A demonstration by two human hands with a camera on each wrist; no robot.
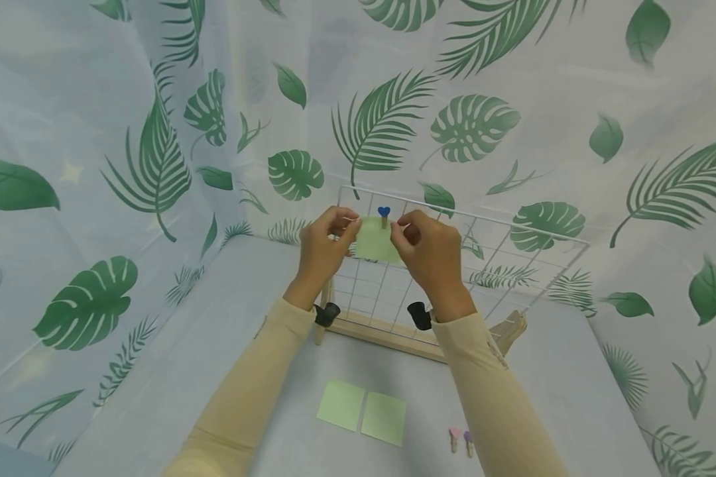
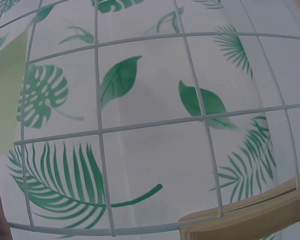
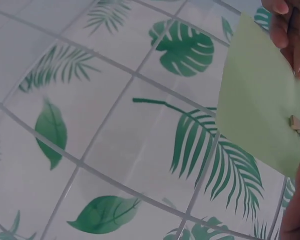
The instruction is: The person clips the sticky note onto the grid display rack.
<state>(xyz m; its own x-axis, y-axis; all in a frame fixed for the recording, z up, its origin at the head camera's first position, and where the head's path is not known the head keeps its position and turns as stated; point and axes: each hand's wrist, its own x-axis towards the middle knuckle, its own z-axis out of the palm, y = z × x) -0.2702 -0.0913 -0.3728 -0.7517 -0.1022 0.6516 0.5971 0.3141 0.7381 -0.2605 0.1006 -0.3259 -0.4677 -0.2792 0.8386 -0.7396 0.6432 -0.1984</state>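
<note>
A light green square of paper (image 1: 371, 242) is up against the top left of a white wire grid (image 1: 382, 285). A small wooden clothespin with a blue heart (image 1: 384, 212) is clipped at its upper edge. My left hand (image 1: 325, 246) pinches the paper's upper left corner between thumb and fingers. At the upper right corner, my right hand (image 1: 432, 252) pinches it the same way. From the right wrist, the paper (image 3: 255, 95) shows with the clothespin (image 3: 296, 124) between the two hands. The left wrist view catches just the paper's side (image 2: 7, 95).
Wooden feet (image 1: 507, 331) and a wooden bar (image 1: 388, 340) support the grid. Two more green papers (image 1: 341, 404) lie side by side on the white table (image 1: 292, 437). Near the right sleeve are a pink clothespin (image 1: 455, 437) and a purple clothespin (image 1: 469, 442). Leaf-print curtains surround the table.
</note>
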